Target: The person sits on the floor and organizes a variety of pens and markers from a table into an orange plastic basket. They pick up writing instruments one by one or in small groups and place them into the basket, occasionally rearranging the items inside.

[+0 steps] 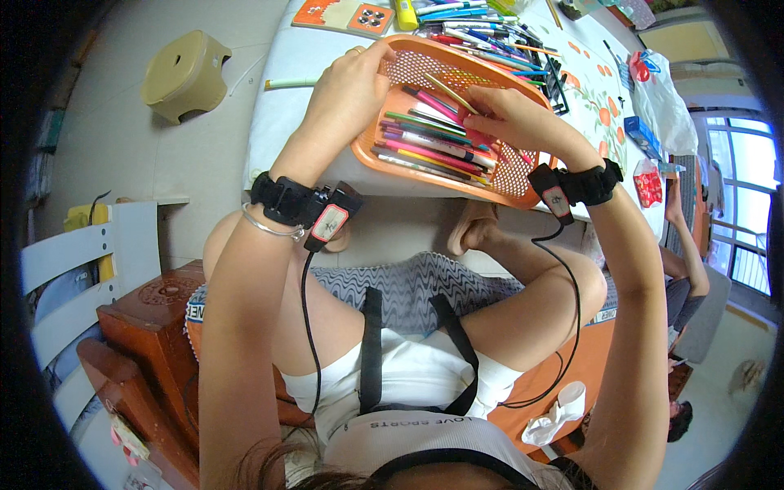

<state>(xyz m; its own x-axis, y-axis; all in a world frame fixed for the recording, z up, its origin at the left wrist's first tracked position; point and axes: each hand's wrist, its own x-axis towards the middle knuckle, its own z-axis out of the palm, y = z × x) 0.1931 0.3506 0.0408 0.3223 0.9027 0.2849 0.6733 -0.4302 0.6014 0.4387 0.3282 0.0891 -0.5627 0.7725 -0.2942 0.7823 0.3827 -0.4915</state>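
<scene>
An orange perforated plastic basket [453, 196] lies at the table's near edge, partly over it. Inside, several pens and pencils [435, 144] lie side by side. My left hand [355, 82] grips the basket's far left rim, its fingers curled over it. Over the basket's right part, my right hand [514, 119] holds a thin pencil [450, 92] slanting up to the left; its fingertips are partly hidden. A large pile of pens, markers and pencils [484, 30] lies just beyond the basket. Left of my left hand rests a pale green pen [291, 82].
A yellow marker or bottle [405, 15] stands beside a patterned board [334, 15] at the far edge. Farther right are a blue box [642, 136] and a plastic bag [664, 104]. A plastic stool [184, 76] stands left; another person's leg [689, 245] shows right.
</scene>
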